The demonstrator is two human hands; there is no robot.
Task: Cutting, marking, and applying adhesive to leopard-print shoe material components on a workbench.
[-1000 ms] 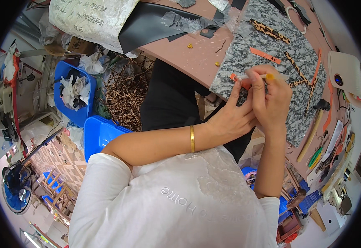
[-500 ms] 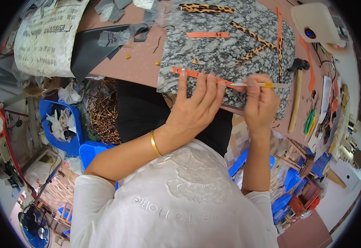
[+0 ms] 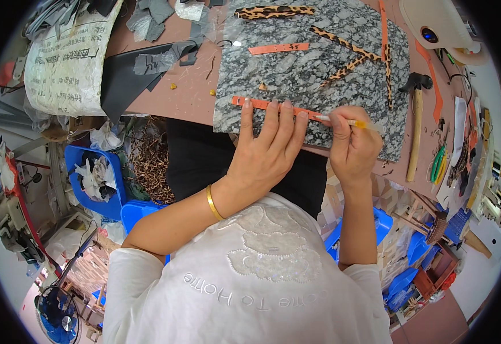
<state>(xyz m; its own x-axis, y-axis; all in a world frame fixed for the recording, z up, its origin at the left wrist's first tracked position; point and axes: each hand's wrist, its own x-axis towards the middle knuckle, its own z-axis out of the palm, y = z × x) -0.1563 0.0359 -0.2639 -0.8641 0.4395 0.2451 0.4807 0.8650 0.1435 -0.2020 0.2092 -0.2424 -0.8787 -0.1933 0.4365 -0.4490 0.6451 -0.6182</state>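
My left hand (image 3: 266, 146) lies with its fingers stretched out, the fingertips pressing on a long orange strip (image 3: 256, 104) near the edge of a black-and-white stone slab (image 3: 245, 74). Between the fingers and thumb of my right hand (image 3: 352, 143) is a slim white pen (image 3: 358, 123) with a yellow section. Its tip meets the strip just right of my left fingertips. Beyond my hands, a shorter orange strip (image 3: 279, 49) rests on the slab, along with leopard-print strips (image 3: 347, 41). A small tan scrap (image 3: 262, 86) sits beside the long strip.
Right of the slab are a hammer (image 3: 414, 132), green-handled pliers (image 3: 437, 165) and a white machine (image 3: 434, 17). Dark sheet material (image 3: 121, 80) and a printed white sack (image 3: 64, 74) lie to the left. A blue bin (image 3: 75, 183) stands below the table edge.
The view has shifted slightly. My right hand has turned a little, so the pen's back end points more toward me. My left hand stays on the strip.
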